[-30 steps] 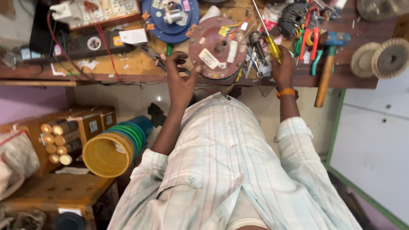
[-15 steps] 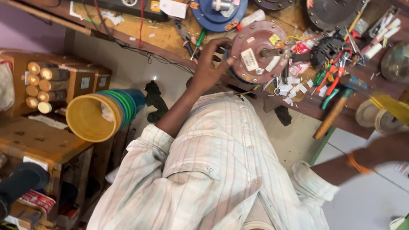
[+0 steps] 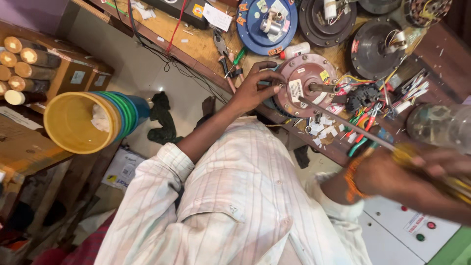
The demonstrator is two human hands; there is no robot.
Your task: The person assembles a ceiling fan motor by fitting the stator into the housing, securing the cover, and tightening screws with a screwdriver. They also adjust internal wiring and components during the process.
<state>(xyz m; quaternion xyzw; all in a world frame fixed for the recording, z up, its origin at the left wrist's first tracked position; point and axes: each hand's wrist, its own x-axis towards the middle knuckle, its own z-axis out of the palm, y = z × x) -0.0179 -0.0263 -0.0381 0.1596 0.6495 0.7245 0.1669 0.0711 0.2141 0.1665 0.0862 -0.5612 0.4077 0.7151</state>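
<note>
- Across the top runs a cluttered wooden desk [image 3: 206, 46], with a blue motor housing [image 3: 260, 37] and dark ones beside it.
- Left of the person hangs a stack of yellow and green buckets [image 3: 88, 120].
- At the desk's near edge sits a reddish-brown motor cover [image 3: 306, 86].
- The left hand [image 3: 252, 88] has its grip closed on that cover's rim.
- The right hand [image 3: 417, 169], blurred, grips a long screwdriver [image 3: 343, 122], whose tip touches the cover.
</note>
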